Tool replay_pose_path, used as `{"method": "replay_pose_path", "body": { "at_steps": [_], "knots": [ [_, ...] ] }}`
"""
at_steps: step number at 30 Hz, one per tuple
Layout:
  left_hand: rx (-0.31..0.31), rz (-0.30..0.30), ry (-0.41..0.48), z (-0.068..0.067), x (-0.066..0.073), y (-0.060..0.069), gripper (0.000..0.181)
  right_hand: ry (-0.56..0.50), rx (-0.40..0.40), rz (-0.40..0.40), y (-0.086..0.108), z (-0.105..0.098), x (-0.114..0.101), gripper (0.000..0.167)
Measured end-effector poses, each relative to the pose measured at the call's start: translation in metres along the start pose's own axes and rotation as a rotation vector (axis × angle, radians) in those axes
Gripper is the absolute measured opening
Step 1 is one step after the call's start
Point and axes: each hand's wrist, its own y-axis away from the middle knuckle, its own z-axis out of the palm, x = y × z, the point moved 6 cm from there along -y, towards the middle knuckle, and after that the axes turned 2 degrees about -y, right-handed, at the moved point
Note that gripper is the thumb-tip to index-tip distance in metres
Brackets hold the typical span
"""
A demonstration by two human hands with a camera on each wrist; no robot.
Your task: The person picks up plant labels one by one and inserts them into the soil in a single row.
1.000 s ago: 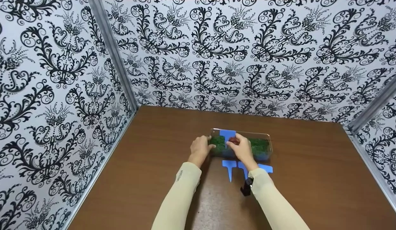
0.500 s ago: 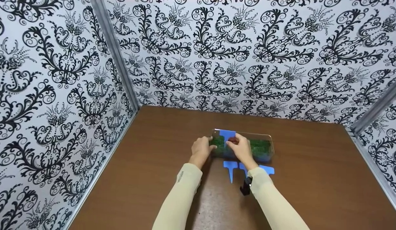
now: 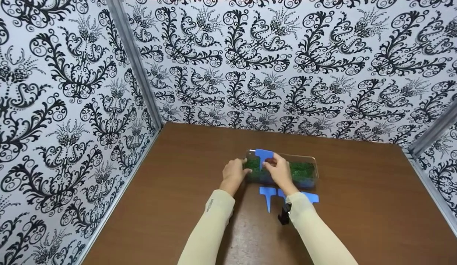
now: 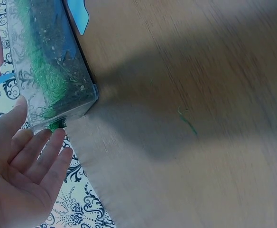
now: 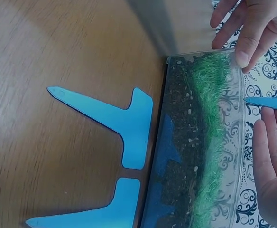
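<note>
A clear rectangular box holds dark soil with green artificial grass on top. My left hand holds its left end, the thumb at the rim and the fingers at the outer wall. My right hand pinches a blue T-shaped plant label above the grass, its pointed end down. In the right wrist view the label's tip shows near the level of the box's rim. In front of the box lie more blue plant labels, partly hidden by my right forearm.
The box stands on a brown wooden table. Patterned black-and-white walls rise behind and at the sides. A thin green strand lies on the wood by the box's left end.
The plant label in my right hand has tilted a little, its top leaning right. My left hand stays at the box's left end, and the head view has shifted slightly.
</note>
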Motion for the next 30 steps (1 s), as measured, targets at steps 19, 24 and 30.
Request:
{"method": "replay_pose_path", "body": {
  "at_steps": [19, 24, 30],
  "knots": [
    [0.012, 0.003, -0.020, 0.001, -0.001, 0.000, 0.047, 0.095, 0.011, -0.004, -0.008, 0.008, 0.005, 0.010],
    [0.014, 0.003, -0.028, 0.002, -0.001, 0.000, 0.047, 0.126, 0.008, -0.009, -0.010, 0.009, 0.007, 0.011],
    [0.001, -0.013, -0.020, 0.002, 0.000, 0.000, 0.048, 0.143, 0.005, -0.002, -0.015, 0.009, 0.007, 0.012]
  ]
}}
